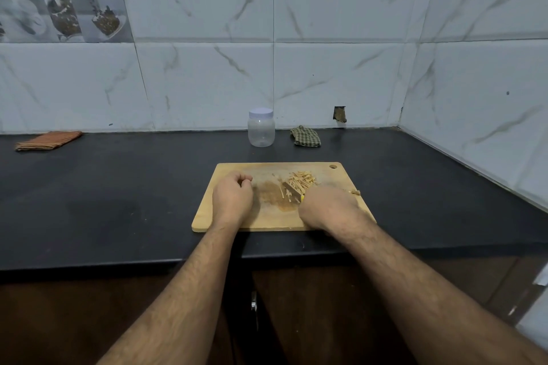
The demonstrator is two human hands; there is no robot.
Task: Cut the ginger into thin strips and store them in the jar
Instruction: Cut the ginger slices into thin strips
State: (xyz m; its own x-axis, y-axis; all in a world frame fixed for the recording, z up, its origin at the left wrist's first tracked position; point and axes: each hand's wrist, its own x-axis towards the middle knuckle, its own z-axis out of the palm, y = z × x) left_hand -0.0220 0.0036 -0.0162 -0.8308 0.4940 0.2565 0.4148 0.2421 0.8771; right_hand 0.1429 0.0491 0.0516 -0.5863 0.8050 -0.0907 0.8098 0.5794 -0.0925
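Over the board, right hand grips knife; left hand curled, empty.

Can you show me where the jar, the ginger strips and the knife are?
jar [261,133]: head view, clear plastic body under the lid.
ginger strips [301,181]: head view, middle of the pile.
knife [292,193]: head view, flat of the blade.

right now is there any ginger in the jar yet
No, the jar stands see-through and bare inside with its lid on behind the board, while the cut strips lie on the board.
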